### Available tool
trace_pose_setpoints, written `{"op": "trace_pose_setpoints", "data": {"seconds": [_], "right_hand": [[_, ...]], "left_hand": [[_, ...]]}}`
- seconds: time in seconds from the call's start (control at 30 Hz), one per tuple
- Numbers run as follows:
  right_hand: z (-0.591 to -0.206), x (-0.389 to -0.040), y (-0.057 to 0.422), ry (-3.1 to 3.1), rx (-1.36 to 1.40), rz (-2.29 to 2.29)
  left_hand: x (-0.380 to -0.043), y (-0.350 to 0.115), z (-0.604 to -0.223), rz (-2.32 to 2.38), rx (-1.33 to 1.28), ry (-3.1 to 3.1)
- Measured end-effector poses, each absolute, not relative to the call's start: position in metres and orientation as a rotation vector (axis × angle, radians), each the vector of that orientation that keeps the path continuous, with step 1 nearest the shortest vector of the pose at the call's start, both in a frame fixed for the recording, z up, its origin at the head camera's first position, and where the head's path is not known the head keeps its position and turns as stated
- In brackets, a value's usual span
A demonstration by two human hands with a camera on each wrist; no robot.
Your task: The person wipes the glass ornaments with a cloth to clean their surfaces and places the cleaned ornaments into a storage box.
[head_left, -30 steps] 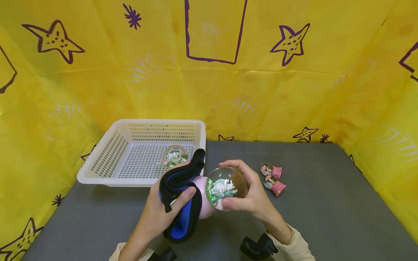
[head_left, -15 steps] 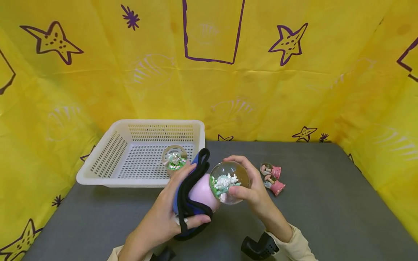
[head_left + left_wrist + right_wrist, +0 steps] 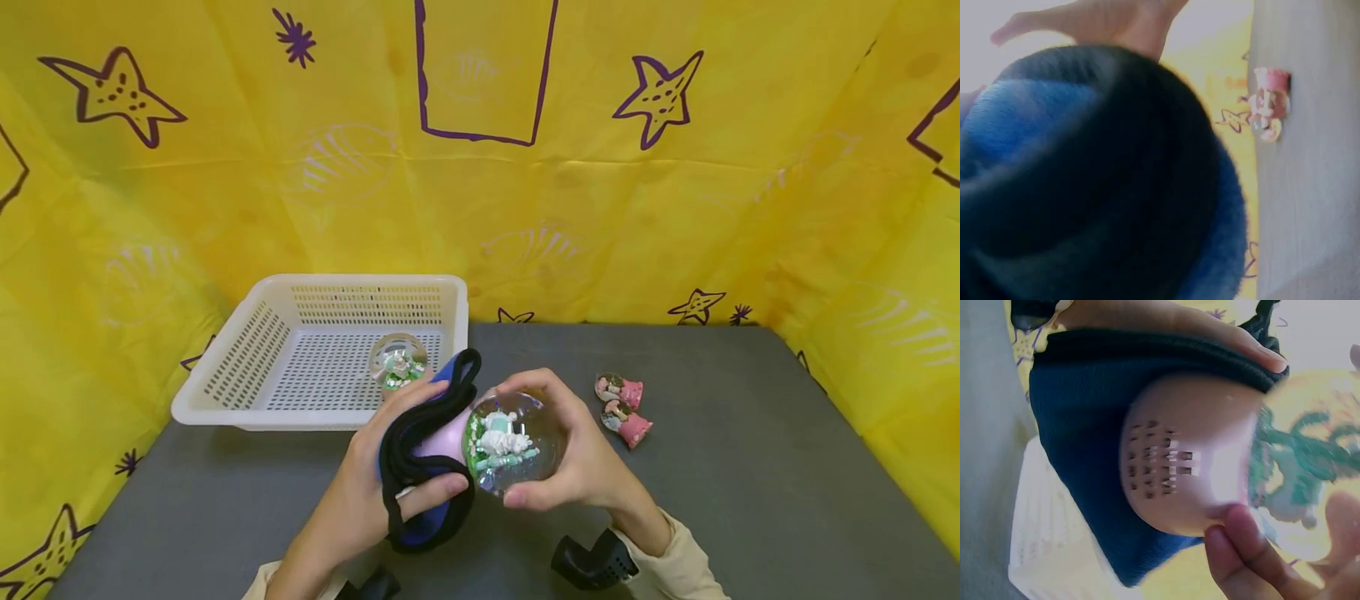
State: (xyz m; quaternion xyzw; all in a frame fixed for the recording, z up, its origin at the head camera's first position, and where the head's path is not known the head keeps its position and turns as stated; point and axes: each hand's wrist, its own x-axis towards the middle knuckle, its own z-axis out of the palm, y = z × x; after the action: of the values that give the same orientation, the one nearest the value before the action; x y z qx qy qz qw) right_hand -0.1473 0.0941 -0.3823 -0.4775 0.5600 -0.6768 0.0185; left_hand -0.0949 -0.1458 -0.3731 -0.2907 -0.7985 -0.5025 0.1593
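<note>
In the head view my right hand (image 3: 588, 454) grips the clear dome of a snow globe (image 3: 517, 442), which lies on its side with white and green figures inside. Its pale pink base (image 3: 1194, 456) points left, with small printed characters on it in the right wrist view. My left hand (image 3: 363, 487) holds a blue cloth with black edging (image 3: 431, 529), folded around that base. The left thumb lies over the cloth's edge close to the dome. In the left wrist view the cloth (image 3: 1116, 175) hides most of the globe.
A white perforated basket (image 3: 225, 408) stands at the left, holding another snow globe (image 3: 397, 362). Two small pink-based snow globes (image 3: 618, 392) lie on the grey table (image 3: 750, 467) to the right. Yellow patterned fabric (image 3: 480, 200) walls the back and sides.
The held globe has turned between my hands, so its figures now lie sideways. My right thumb has shifted to the dome's lower edge. The cloth moved right, then back left, around the base.
</note>
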Motion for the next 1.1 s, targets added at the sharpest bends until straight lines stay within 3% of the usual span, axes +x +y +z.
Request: {"op": "trace_pose_setpoints", "data": {"seconds": [0.23, 0.5, 0.73, 1.1], "right_hand": [[-0.38, -0.143, 0.092, 1.827, -1.731, -1.888], [-0.377, -0.145, 0.1, 1.757, -1.816, -1.834], [-0.379, -0.147, 0.097, 1.79, -1.758, -1.879], [-0.383, -0.15, 0.093, 1.79, -1.357, -2.15]], "left_hand": [[-0.1, -0.158, -0.372, -1.812, -0.822, -2.418], [-0.1, -0.167, -0.38, -2.031, -0.945, -2.558], [-0.101, -0.163, -0.383, -1.93, -0.96, -2.45], [-0.106, -0.153, -0.384, -1.755, -0.759, -2.128]]}}
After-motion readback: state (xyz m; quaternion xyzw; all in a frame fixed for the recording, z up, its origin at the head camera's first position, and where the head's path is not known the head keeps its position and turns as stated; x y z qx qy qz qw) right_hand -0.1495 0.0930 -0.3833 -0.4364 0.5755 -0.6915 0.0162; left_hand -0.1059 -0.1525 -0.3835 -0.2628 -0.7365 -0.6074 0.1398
